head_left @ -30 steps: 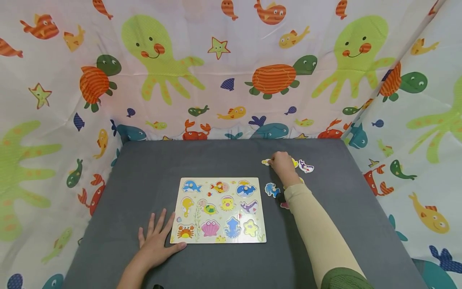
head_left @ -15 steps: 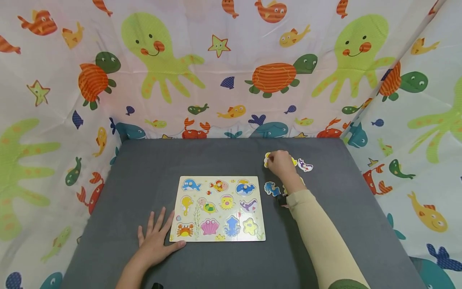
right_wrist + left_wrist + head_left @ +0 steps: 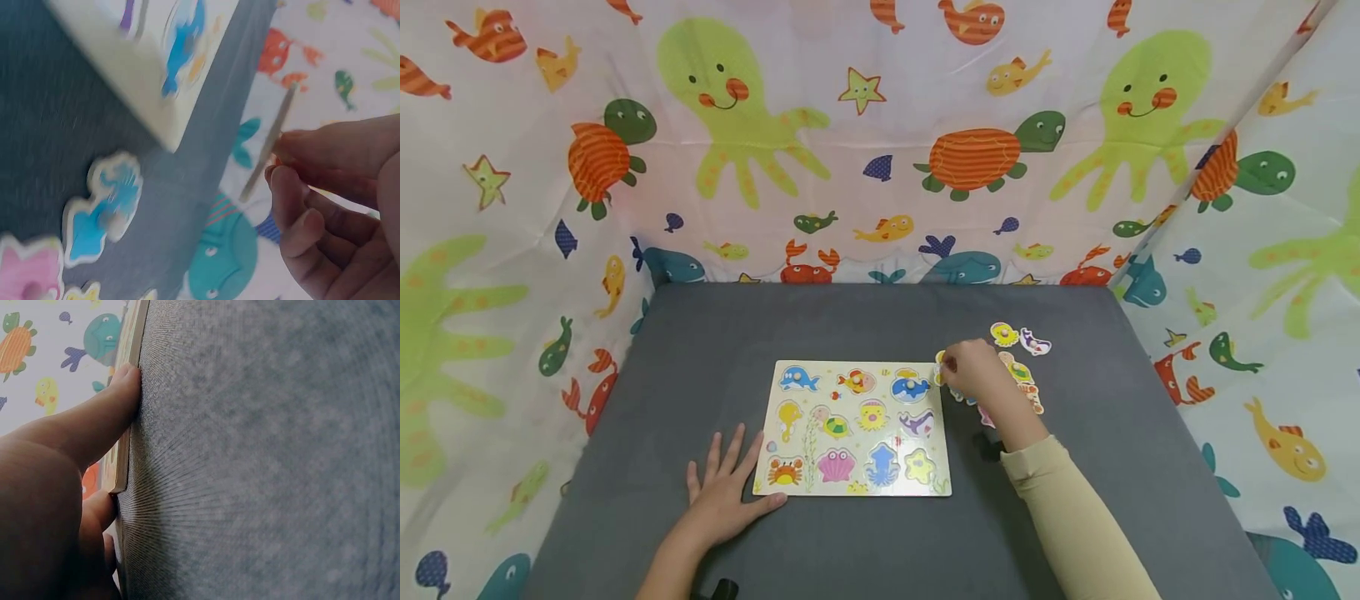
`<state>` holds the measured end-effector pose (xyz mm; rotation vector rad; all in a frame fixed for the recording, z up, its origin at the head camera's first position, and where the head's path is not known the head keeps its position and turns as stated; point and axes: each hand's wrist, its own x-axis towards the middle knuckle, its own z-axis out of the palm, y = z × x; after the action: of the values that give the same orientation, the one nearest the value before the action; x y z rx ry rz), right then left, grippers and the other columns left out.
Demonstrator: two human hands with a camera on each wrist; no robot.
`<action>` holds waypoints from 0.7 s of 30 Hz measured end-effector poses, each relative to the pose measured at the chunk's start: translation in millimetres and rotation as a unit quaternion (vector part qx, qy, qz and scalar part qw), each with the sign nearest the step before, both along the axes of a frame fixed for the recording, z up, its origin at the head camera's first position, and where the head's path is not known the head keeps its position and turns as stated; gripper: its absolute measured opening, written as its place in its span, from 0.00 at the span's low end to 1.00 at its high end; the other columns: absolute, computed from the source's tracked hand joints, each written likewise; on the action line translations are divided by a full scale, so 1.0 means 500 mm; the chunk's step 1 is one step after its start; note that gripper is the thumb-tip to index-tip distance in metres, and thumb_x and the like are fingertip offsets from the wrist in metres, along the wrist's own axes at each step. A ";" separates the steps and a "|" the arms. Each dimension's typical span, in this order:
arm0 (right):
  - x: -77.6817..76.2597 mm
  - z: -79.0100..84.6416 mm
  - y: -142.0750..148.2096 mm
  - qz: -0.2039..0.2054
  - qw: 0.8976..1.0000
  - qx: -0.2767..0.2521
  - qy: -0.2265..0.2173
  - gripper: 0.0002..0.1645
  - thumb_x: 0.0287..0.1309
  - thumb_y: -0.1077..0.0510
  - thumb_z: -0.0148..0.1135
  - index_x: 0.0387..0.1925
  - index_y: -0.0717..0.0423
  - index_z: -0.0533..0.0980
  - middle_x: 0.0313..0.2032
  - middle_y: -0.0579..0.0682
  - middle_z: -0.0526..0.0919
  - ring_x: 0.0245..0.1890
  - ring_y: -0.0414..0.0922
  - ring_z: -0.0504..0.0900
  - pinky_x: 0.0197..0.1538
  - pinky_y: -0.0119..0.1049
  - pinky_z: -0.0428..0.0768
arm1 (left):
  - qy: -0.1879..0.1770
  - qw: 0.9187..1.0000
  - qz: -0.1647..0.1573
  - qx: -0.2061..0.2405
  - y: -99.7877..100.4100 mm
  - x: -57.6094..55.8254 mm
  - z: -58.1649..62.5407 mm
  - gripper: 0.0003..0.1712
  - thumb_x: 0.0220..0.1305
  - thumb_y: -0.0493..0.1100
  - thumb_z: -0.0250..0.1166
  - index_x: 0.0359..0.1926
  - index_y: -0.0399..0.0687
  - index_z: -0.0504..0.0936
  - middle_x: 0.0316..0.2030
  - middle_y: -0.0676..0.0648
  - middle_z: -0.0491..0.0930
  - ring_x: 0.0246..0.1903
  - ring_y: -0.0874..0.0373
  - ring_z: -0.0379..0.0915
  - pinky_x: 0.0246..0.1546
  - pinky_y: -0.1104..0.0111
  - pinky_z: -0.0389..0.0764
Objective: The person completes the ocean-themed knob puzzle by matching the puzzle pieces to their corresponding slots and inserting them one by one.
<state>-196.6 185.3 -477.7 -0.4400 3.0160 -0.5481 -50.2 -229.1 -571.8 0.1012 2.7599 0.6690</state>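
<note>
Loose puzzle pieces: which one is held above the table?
The yellow one pinched in the right hand; the other loose pieces lie on the table.

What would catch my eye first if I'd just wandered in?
Probably the bright sea-creature cloth behind and beside the grey table. Next, the puzzle board on the table, the left hand spread at its near left corner. The right hand pinches a piece near its far right corner.

A pale cream sleeve point(image 3: 1078, 521) is covering the right arm point(image 3: 1021, 423), its cuff point(image 3: 1036, 458) creasing softly (plain cloth), while a small black device point(image 3: 988, 447) is showing below.
</note>
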 end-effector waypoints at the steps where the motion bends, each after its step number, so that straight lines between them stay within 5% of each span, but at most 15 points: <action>1: 0.009 0.002 -0.008 0.008 1.000 -0.001 0.001 0.09 0.59 0.59 0.66 0.35 0.60 0.87 0.28 0.50 0.85 0.25 0.44 0.76 0.31 0.37 0.79 | 0.003 1.000 -0.001 0.000 -0.001 -0.001 0.000 0.65 0.51 0.82 0.62 0.81 0.60 0.48 0.82 0.43 0.36 0.78 0.34 0.19 0.64 0.25 0.27; 9: 0.060 0.015 -0.077 0.080 0.997 -0.004 0.007 0.05 0.59 0.61 0.67 0.30 0.56 0.86 0.25 0.46 0.81 0.24 0.40 0.72 0.30 0.33 0.75 | 0.024 1.000 -0.009 0.013 0.008 -0.014 0.011 0.65 0.50 0.81 0.64 0.81 0.58 0.51 0.82 0.44 0.38 0.79 0.35 0.22 0.65 0.25 0.27; 21: 0.066 0.003 -0.259 0.206 0.976 0.017 0.071 0.13 0.61 0.63 0.63 0.21 0.51 0.81 0.20 0.44 0.76 0.20 0.37 0.67 0.27 0.30 0.68 | 0.011 1.000 0.004 0.016 -0.001 -0.001 0.011 0.64 0.51 0.79 0.66 0.81 0.58 0.50 0.81 0.43 0.38 0.78 0.34 0.22 0.64 0.25 0.27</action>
<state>-163.6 56.0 -476.4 -1.1095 2.9224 -0.4482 -50.7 -229.6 -566.5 0.1046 2.7727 0.7175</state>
